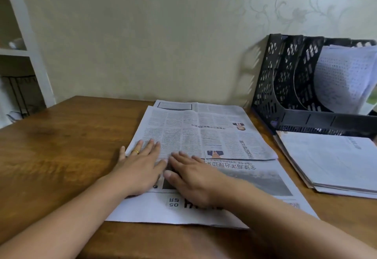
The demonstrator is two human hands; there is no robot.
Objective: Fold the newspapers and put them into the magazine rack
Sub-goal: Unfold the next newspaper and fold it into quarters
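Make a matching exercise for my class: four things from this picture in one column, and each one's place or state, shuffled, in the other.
Things:
1. newspaper
2. magazine rack
3. paper stack
4. ring

Places or states:
A. on a finger of the left hand
B. against the wall, papers in one slot
C. lying in front of the rack
D. pressed flat under both hands

Pairs: 1-D, 2-B, 3-C, 4-A

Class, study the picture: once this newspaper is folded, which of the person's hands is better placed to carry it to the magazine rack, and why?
Probably the right hand: the magazine rack stands at the table's far right, on that hand's side. The left hand presses the newspaper near its left edge, farther away.
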